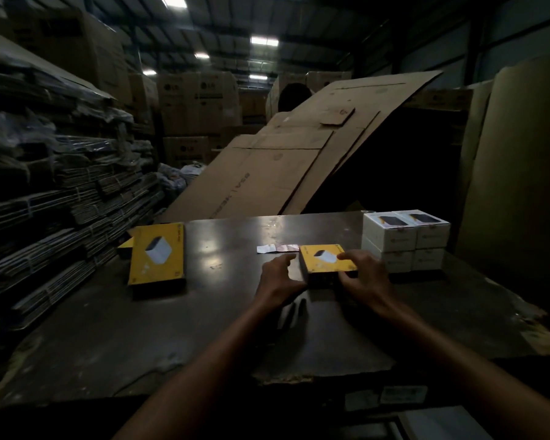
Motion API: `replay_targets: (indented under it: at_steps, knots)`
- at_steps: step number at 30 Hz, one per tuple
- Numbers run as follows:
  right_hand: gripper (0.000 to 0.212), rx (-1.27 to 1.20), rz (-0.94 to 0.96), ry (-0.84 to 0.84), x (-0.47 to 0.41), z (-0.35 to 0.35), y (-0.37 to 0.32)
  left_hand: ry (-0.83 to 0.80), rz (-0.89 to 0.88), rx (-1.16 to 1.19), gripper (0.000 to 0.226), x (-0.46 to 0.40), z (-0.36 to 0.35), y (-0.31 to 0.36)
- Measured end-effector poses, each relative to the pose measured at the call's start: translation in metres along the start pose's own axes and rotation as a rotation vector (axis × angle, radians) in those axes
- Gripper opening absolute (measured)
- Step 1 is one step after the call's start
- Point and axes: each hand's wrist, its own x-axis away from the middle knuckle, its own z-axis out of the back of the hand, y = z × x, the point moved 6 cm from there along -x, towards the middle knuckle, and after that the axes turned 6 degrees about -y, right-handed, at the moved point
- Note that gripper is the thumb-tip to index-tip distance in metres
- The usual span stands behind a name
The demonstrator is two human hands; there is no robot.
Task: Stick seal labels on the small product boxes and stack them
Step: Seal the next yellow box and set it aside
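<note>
A small yellow product box (323,256) lies flat on the dark table (172,328), right of centre. My right hand (364,274) grips its right front corner, fingers curled over the top and front edge. My left hand (278,276) sits just left of the box with the index finger stretched toward the box's far left corner and the thumb near its front left edge. A strip of seal labels (277,248) lies on the table just behind my left hand. A larger yellow box (158,254) lies at the left. White product boxes (405,239) stand stacked two high at the right.
Bundles of flattened cartons (61,201) are piled along the left. A big flattened cardboard sheet (299,154) leans behind the table. Brown cartons (200,100) fill the back of the dim warehouse. The table's front edge is ragged.
</note>
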Motion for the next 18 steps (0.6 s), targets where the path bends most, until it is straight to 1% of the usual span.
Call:
replay_targets:
  at_steps: [2, 4, 7, 10, 12, 18]
  knots:
    - [0.034, -0.014, 0.030, 0.069, 0.001, 0.000, -0.019, 0.029, -0.008, -0.008, 0.072, 0.004, 0.016, -0.007]
    - [0.029, -0.054, 0.064, 0.089, 0.002, -0.007, -0.046, 0.080, -0.004, -0.010, 0.069, 0.010, 0.035, -0.015]
    - [0.030, -0.167, 0.163, 0.015, 0.001, -0.030, -0.097, 0.156, 0.019, -0.012, 0.066, 0.021, 0.066, -0.029]
    - [0.032, -0.201, 0.250, -0.070, 0.000, -0.060, -0.145, 0.209, 0.040, -0.030, 0.059, 0.031, 0.096, -0.045]
    - [0.031, -0.239, 0.245, -0.120, -0.003, -0.080, -0.170, 0.234, 0.053, -0.039, 0.057, 0.038, 0.116, -0.057]
    - [0.034, -0.382, 0.109, -0.281, -0.017, -0.141, -0.212, 0.315, 0.125, -0.142, 0.053, 0.060, 0.176, -0.101]
